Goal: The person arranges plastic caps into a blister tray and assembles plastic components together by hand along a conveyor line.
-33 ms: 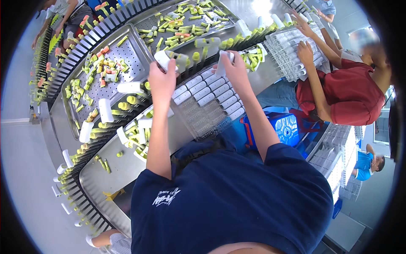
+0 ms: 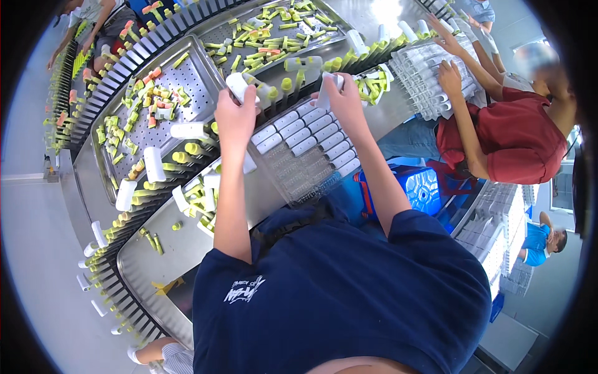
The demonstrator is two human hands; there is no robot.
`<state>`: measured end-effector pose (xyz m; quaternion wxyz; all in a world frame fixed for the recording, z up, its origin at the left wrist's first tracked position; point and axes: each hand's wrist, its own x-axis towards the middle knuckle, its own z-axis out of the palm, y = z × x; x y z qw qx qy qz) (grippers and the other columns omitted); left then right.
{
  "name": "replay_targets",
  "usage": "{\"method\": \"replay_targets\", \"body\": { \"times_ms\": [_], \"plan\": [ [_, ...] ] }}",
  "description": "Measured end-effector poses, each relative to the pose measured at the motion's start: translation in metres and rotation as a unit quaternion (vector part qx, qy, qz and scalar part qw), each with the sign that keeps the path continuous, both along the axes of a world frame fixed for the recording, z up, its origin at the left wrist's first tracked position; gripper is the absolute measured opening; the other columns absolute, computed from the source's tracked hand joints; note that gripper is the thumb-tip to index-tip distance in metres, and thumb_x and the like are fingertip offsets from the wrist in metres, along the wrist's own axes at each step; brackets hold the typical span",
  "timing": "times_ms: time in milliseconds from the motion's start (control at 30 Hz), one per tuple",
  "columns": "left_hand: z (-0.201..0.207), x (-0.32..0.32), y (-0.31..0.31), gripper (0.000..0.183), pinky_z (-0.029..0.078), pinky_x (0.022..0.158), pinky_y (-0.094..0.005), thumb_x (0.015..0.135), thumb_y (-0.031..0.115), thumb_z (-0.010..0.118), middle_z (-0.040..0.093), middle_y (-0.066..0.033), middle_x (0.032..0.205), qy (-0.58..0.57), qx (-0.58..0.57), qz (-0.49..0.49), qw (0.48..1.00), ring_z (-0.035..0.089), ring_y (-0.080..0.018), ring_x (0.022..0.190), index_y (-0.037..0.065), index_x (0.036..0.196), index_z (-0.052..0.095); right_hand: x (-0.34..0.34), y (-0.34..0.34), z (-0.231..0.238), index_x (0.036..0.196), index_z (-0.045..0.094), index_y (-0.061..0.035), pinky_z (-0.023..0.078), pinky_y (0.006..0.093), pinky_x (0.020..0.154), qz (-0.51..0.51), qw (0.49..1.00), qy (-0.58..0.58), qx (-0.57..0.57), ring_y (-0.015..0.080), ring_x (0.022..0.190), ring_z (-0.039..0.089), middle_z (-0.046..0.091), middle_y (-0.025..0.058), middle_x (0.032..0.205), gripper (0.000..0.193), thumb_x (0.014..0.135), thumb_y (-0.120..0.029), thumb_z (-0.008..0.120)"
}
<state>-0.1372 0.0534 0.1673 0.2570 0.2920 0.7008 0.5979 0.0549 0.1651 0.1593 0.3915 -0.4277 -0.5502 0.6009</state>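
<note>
My left hand (image 2: 235,118) is closed on a white plastic casing (image 2: 238,86) at the near edge of the conveyor (image 2: 134,230). The casing sits beside a yellow-green plug standing on the belt. To its right, my right hand (image 2: 346,109) grips another white casing (image 2: 324,92), tilted upright between thumb and fingers. Below both hands lies a clear plastic tray (image 2: 280,177) with rows of white casings (image 2: 304,144) at its far side. Bare clear slots show in its near left part. My fingers hide parts of both held pieces.
Perforated metal trays (image 2: 199,93) with loose yellow-green and orange pieces lie beyond the belt. A box of yellow-green pieces (image 2: 202,199) stands left of my left forearm. A blue crate (image 2: 427,190) is at right. A co-worker in red (image 2: 504,137) reaches over stacked trays (image 2: 417,78).
My left hand has shifted slightly left with its white casing. My right hand has moved only a little, and the belt pieces have crept slightly left.
</note>
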Motion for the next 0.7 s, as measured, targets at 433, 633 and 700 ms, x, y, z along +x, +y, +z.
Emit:
{"method": "replay_targets", "body": {
  "times_ms": [433,633,700],
  "plan": [
    [0.001,-0.019,-0.037,0.03,0.058,0.068,-0.0438,0.088,0.012,0.059,0.066,-0.0231,0.09,0.456,-0.285,0.082,0.839,0.07,-0.0388,0.077,-0.006,0.107,0.045,-0.088,-0.019,0.04,0.098,0.056,-0.0059,0.051,0.0446,0.067,0.042,0.779,-0.309,0.543,0.0336,0.083,0.067,0.066,0.0132,0.08,0.055,0.084,-0.058,0.065],
    [-0.002,-0.05,-0.086,0.042,0.054,0.065,-0.0494,0.089,0.03,0.066,0.068,-0.0234,0.085,0.426,-0.278,0.076,0.858,0.068,-0.0414,0.076,-0.002,0.11,0.047,-0.16,-0.041,0.026,0.103,0.052,-0.009,0.051,0.0438,0.056,0.302,0.62,-0.455,0.563,0.0339,0.066,0.067,0.063,0.0088,0.065,0.062,0.083,-0.068,0.055],
    [-0.01,-0.052,-0.1,0.042,0.053,0.066,-0.0502,0.089,0.03,0.064,0.068,-0.0246,0.09,0.441,-0.234,0.11,0.86,0.068,-0.0424,0.077,-0.001,0.113,0.048,-0.165,-0.032,0.006,0.103,0.053,-0.0101,0.05,0.044,0.055,0.308,0.625,-0.356,0.623,0.035,0.067,0.067,0.063,0.0108,0.066,0.063,0.083,-0.07,0.054]
  ]
}}
